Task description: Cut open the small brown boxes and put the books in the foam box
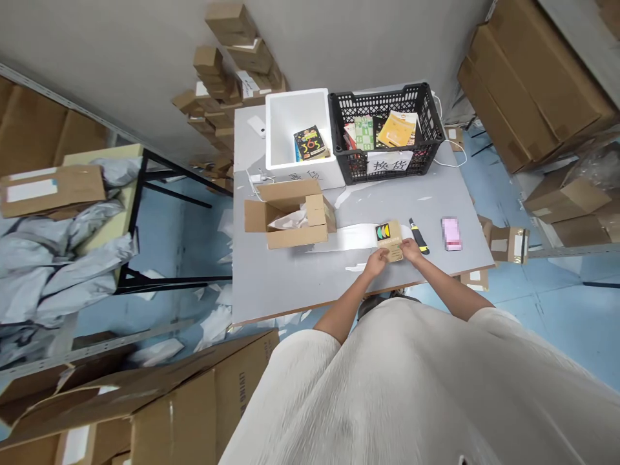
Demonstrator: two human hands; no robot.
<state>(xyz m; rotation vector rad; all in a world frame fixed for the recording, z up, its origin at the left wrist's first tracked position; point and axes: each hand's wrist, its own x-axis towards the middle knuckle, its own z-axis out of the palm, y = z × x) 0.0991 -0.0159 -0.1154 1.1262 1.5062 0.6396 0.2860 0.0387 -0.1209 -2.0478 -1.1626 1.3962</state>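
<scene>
A small tan book [390, 234] with a dark patch of coloured shapes is between my two hands above the table. My left hand [376, 261] grips its lower left edge. On the opposite side, my right hand [411, 250] has its fingers closed on the right edge. Just right of the book lies a black and yellow utility knife [419, 236], close to my right hand and apart from it. An open cardboard box [296, 236] with crumpled white wrapping inside stands to the left.
A white foam box [272, 139] and a black plastic crate [341, 169], both holding books, stand at the table's back. A pink, blurred item [451, 234] lies right. Bagged parcels [92, 258] fill the left shelf; large cartons [537, 84] stand right. Paper scraps litter the floor.
</scene>
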